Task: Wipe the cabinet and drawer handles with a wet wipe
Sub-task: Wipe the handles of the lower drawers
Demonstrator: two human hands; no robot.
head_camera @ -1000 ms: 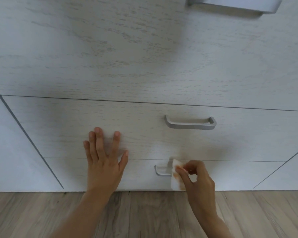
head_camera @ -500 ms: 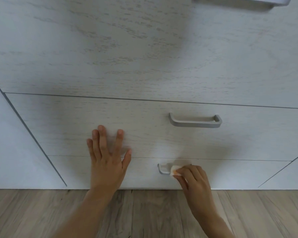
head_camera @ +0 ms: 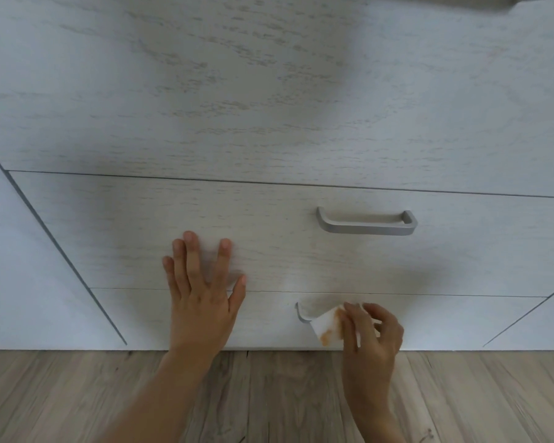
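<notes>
My right hand (head_camera: 370,334) pinches a white wet wipe (head_camera: 328,324) with an orange-brown stain against the bottom drawer's grey metal handle (head_camera: 301,311). Only the handle's left end shows; the wipe and hand hide the rest. My left hand (head_camera: 202,295) lies flat with fingers spread across the seam between the middle and bottom drawer fronts. The middle drawer's handle (head_camera: 367,222) is bare, up and to the right of my right hand. A sliver of the top drawer's handle (head_camera: 454,0) shows at the upper edge.
Pale wood-grain drawer fronts (head_camera: 269,107) fill the view, with plain white cabinet panels to the left (head_camera: 20,282) and lower right (head_camera: 541,321). Wood-look plank floor (head_camera: 269,398) runs along the bottom.
My right hand has slid the wipe to the right along the bottom handle, uncovering more of its left end and showing the wipe's stained face. My left hand stays pressed on the drawers.
</notes>
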